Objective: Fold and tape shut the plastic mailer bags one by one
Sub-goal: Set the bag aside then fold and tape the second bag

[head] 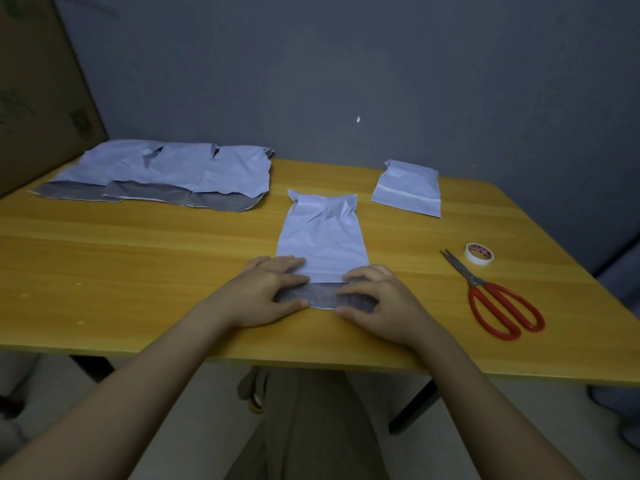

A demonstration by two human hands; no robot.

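Item: one mailer bag [323, 242], white and creased, lying flat at the middle of the yellow wood-grain tabletop [138, 258], long axis running near to far. Far end crumpled, with two small corners sticking out. Near end shows a grey flap [323, 295], the darker inner face of the plastic, edged by a thin white strip.

We hold the flap at both ends. Left hand [273, 292]: fingers curled over the flap's left end, thumb along its near edge, upper fingers resting on the white body. Right hand [375, 299]: fingers bent over the flap's right end, thumb at the near edge. The flap's middle stays bare between our two sets of fingers.

Also listed: a pile of flat mailers [166, 174] at far left, grey flaps facing near; one folded bag [408, 188] at far right with a pale strip across it; a tape roll [479, 253] and red-handled scissors [491, 299] at right, just beside each other.
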